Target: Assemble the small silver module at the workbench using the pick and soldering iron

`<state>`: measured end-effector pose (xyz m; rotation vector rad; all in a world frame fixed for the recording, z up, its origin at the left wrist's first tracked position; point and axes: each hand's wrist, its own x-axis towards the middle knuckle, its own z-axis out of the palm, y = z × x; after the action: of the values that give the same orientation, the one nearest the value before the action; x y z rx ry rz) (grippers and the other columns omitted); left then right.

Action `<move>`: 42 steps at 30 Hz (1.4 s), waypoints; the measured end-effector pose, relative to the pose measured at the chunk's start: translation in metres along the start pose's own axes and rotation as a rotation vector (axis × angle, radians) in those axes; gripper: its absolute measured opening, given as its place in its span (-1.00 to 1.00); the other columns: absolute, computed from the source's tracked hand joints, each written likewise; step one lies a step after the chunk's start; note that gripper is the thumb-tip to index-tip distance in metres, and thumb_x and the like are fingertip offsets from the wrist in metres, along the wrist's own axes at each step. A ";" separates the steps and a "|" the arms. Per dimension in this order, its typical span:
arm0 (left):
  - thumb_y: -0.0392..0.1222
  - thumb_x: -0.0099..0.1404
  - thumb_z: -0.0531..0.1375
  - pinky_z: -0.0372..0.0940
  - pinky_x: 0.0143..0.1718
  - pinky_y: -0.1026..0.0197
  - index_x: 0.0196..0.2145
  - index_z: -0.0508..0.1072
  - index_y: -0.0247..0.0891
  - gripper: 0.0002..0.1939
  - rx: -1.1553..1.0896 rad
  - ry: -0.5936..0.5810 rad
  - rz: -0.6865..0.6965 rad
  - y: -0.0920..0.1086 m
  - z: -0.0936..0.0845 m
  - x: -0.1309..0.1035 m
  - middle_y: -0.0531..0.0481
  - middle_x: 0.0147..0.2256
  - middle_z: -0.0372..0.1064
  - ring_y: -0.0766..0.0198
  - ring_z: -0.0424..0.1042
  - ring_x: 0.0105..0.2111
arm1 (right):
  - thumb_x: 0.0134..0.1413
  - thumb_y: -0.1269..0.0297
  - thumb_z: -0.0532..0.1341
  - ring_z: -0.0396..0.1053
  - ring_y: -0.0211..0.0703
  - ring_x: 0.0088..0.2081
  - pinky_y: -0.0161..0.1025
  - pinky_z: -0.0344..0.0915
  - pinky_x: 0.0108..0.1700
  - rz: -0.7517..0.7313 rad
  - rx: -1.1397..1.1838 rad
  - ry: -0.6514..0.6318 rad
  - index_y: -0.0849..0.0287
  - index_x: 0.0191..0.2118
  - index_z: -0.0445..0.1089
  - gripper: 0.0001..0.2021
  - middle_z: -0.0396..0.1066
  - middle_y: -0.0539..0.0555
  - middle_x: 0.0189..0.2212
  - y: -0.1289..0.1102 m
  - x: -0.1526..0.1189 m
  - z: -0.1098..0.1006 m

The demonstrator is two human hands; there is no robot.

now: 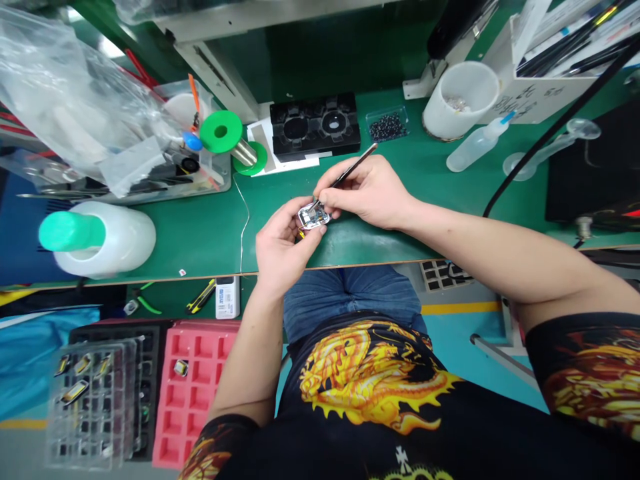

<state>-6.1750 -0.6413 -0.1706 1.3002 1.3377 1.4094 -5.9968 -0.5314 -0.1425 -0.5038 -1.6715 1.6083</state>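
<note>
A small white-rimmed electronic device with an exposed circuit board (314,215) is held over the bench edge by my left hand (283,243), thumb and fingers closed on its sides. A bit of yellow shows just below it. My right hand (373,193) is closed round a slim, dark, pen-shaped tool (355,164), which slants down to the left. Its lower end reaches the circuit board; whether it touches is too small to tell. The right fingertips lie close against the device's right side.
Behind my hands are a solder wire spool (245,152), a black fixture (315,127) and a tray of tiny black screws (387,125). A white bottle (130,237) stands left; a white cup (463,100) and squeeze bottle (473,150) stand right. Below left is a pink tray (170,423).
</note>
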 end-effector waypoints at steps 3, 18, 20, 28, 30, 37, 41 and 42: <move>-0.20 0.20 0.53 0.52 0.17 -0.02 0.11 0.60 -0.15 -0.49 -0.003 -0.002 -0.002 0.000 0.000 0.000 -0.09 0.01 0.57 0.07 0.61 0.01 | 0.28 0.32 0.36 0.44 -0.34 -0.43 -0.40 0.45 -0.34 -0.004 -0.001 0.003 0.26 -0.24 0.53 -0.89 0.49 -0.05 -0.46 0.000 0.000 0.000; -0.18 0.24 0.50 0.53 0.15 0.03 0.15 0.58 -0.13 -0.48 0.036 -0.018 0.034 -0.008 -0.003 -0.001 -0.12 0.06 0.56 0.08 0.61 0.04 | 0.25 0.31 0.37 0.45 -0.32 -0.45 -0.36 0.46 -0.35 0.012 0.003 0.018 0.27 -0.25 0.53 -0.88 0.51 -0.02 -0.47 0.001 0.000 0.001; -0.18 0.25 0.50 0.53 0.15 0.02 0.15 0.58 -0.12 -0.48 0.032 -0.019 0.037 -0.008 -0.003 -0.001 -0.12 0.06 0.56 0.08 0.61 0.04 | 0.25 0.30 0.37 0.45 -0.31 -0.44 -0.36 0.47 -0.34 0.011 -0.001 0.016 0.27 -0.24 0.53 -0.88 0.50 -0.02 -0.47 0.001 0.000 0.001; -0.22 0.25 0.49 0.52 0.16 0.02 0.16 0.59 -0.14 -0.48 0.048 -0.022 0.043 -0.009 -0.004 -0.002 -0.13 0.04 0.56 0.08 0.60 0.03 | 0.29 0.23 0.37 0.44 -0.32 -0.43 -0.37 0.45 -0.34 0.003 -0.024 -0.016 0.26 -0.23 0.52 -0.83 0.50 -0.03 -0.47 0.002 0.001 -0.001; -0.22 0.25 0.49 0.52 0.15 0.02 0.15 0.60 -0.13 -0.49 0.049 -0.020 0.044 -0.008 -0.004 -0.002 -0.13 0.04 0.56 0.09 0.60 0.03 | 0.29 0.23 0.37 0.44 -0.32 -0.43 -0.37 0.45 -0.34 0.010 -0.022 -0.021 0.26 -0.23 0.52 -0.82 0.50 -0.03 -0.47 0.002 0.000 -0.001; -0.16 0.22 0.52 0.55 0.10 0.08 0.13 0.60 -0.16 -0.48 0.014 0.000 0.023 -0.005 -0.002 0.000 -0.11 0.02 0.58 0.12 0.62 -0.01 | 0.26 0.23 0.41 0.44 -0.33 -0.44 -0.38 0.46 -0.36 0.038 0.015 -0.028 0.28 -0.23 0.52 -0.81 0.52 -0.01 -0.45 0.003 -0.001 0.002; -0.16 0.24 0.52 0.55 0.11 0.07 0.14 0.58 -0.16 -0.48 -0.005 -0.017 0.034 -0.004 -0.002 0.000 -0.11 0.03 0.59 0.12 0.63 0.00 | 0.28 0.21 0.41 0.45 -0.31 -0.43 -0.36 0.48 -0.34 0.033 0.039 0.012 0.27 -0.19 0.53 -0.79 0.51 -0.01 -0.45 0.003 -0.001 0.002; -0.16 0.24 0.52 0.55 0.11 0.07 0.14 0.59 -0.16 -0.48 -0.003 -0.017 0.035 -0.004 -0.002 0.000 -0.11 0.03 0.59 0.11 0.63 0.01 | 0.28 0.20 0.41 0.45 -0.31 -0.43 -0.36 0.49 -0.34 0.032 0.042 0.017 0.27 -0.19 0.53 -0.79 0.51 -0.01 -0.46 0.003 -0.001 0.002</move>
<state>-6.1775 -0.6408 -0.1746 1.3364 1.3069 1.4203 -5.9983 -0.5333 -0.1458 -0.5240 -1.6208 1.6544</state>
